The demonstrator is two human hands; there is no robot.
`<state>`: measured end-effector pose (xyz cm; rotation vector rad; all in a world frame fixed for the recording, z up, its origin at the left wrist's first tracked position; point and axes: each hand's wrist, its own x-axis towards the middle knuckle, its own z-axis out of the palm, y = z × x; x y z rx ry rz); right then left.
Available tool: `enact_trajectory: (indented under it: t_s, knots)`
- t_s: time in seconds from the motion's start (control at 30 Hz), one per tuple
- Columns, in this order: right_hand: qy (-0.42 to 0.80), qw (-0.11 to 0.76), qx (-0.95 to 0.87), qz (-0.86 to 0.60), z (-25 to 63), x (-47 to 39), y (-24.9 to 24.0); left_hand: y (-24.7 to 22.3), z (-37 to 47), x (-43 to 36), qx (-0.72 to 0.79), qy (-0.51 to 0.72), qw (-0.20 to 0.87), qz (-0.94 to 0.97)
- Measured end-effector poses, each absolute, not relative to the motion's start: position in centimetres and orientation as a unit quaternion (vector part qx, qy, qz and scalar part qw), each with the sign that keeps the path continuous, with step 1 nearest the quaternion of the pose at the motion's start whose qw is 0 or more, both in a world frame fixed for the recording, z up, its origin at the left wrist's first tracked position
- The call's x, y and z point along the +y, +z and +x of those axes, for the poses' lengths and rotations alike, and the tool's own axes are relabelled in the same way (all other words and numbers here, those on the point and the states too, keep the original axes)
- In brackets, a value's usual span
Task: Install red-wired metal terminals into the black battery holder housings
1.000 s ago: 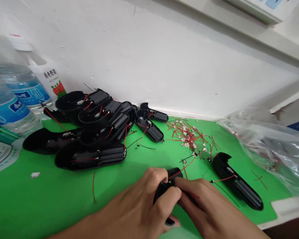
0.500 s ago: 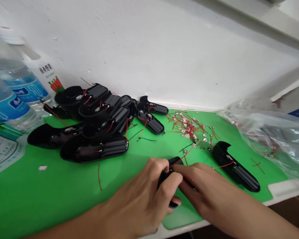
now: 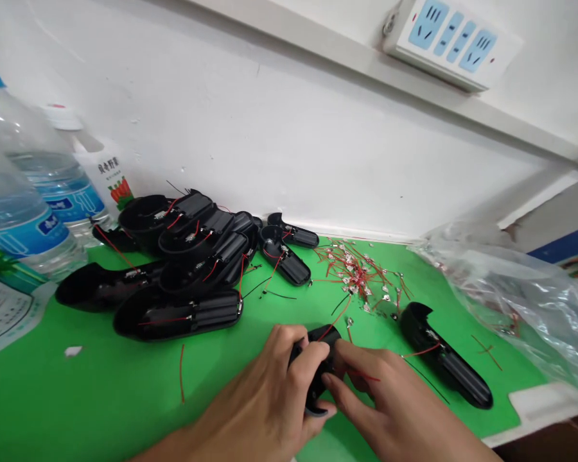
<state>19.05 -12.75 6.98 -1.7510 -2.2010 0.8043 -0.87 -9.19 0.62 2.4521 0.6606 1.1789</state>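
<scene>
My left hand is wrapped round a black plastic housing near the table's front edge. Thumb and forefinger of my right hand meet at the housing's right side; whatever they pinch is hidden. A red wire shows across my right fingers. Another black housing, with a red wire, lies to the right. Behind my hands is a loose heap of red wires with small metal tabs. Many similar black housings are piled at the left.
Water bottles and a white carrot-label bottle stand at the left. A clear plastic bag lies at the right on the green mat. A socket strip is on the wall.
The view has tilted upward, bringing the socket strip into sight. My right fingers have shifted on the housing, and a red wire now shows across them.
</scene>
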Motion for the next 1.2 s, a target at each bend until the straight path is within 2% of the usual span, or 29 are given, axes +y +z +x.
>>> enact_trajectory:
  t_s: [0.3, 0.6, 0.8, 1.03, 1.2]
  knots:
    - [0.272, 0.174, -0.758, -0.566, 19.4, -13.1, 7.3, 1.0, -0.8, -9.4, 0.23, 0.413, 0.131, 0.871]
    - [0.218, 0.104, -0.792, -0.56, 19.6, -11.8, 8.7, 1.1, -0.8, -9.4, 0.237, 0.365, 0.144, 0.889]
    - [0.218, 0.048, -0.842, -0.491, 20.3, -11.1, 8.0, 1.4, -0.9, -9.5, 0.244, 0.367, 0.148, 0.885]
    - [0.075, -0.032, -0.935, -0.345, 21.3, -9.4, 8.5, 1.9, -0.8, -9.3, 0.27, 0.359, 0.168, 0.877]
    - [0.121, -0.07, -0.933, -0.33, 21.3, -8.5, 8.7, 2.1, -0.9, -9.5, 0.268, 0.367, 0.17, 0.874]
